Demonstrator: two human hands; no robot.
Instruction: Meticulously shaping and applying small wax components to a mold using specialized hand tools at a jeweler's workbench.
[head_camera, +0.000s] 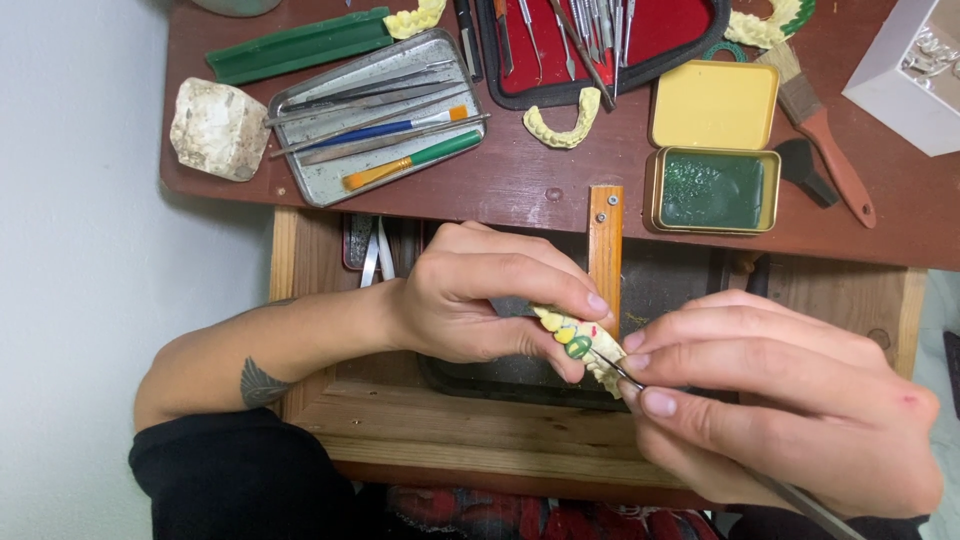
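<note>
The left hand (470, 300) clamps a yellow dental cast (580, 345) over the desk's open drawer (440, 420); the right hand (780, 400) pinches a carving instrument (640, 385), its tip apparently touching green wax, best worked lightly

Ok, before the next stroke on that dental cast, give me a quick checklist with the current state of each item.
1. Left hand grips the dental cast firmly, thumb and fingers on it: ok.
2. Right hand holds the thin metal tool pinched like a pen: ok.
3. Tool tip at the green wax spot: ok; actual contact: cannot tell.
4. Work held over the open wooden drawer: ok.
5. Green wax tin open on the desk: ok.
6. Spare tools in the metal tray: ok.
</note>
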